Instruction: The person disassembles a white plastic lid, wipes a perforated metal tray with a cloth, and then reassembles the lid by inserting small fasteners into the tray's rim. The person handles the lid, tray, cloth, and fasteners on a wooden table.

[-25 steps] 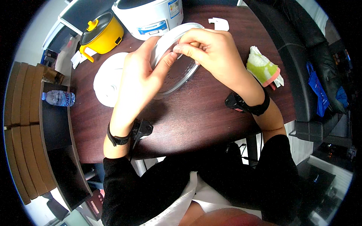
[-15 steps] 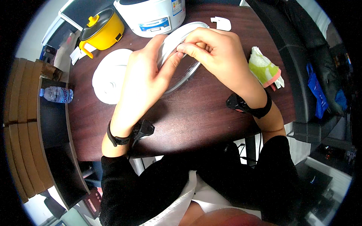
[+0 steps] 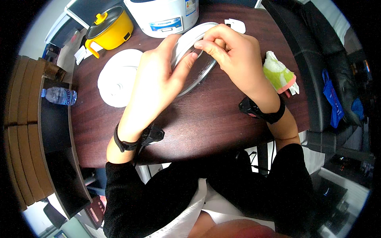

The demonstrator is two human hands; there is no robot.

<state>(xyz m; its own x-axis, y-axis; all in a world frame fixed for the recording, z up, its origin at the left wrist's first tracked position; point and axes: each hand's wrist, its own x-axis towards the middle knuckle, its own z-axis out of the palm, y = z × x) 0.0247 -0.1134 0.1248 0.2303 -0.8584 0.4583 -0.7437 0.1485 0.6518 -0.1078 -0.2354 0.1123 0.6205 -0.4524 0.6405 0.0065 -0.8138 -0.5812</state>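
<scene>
Both hands are raised over the table around a round see-through lid (image 3: 199,82) with a shiny edge and a white ring (image 3: 186,43) along its upper left. My left hand (image 3: 160,71) grips the lid's left side, thumb on the near face and fingers hidden behind it. At the upper right of the rim, my right hand (image 3: 234,49) is closed, its thumb and index finger bent together against the edge. Whether a thin part sits between those fingertips is too small to tell. A white round cover (image 3: 115,94) lies on the table, left of my left hand.
Behind the hands stands a white rice cooker body (image 3: 178,10), with a yellow pot (image 3: 114,33) to its left. A small white plastic piece (image 3: 237,26) and a green-and-white cloth (image 3: 278,73) lie to the right. A water bottle (image 3: 59,96) rests on the left shelf.
My right thumb and index finger have shifted slightly up along the rim, away from my left thumb. The view has shifted slightly; the lid stays held.
</scene>
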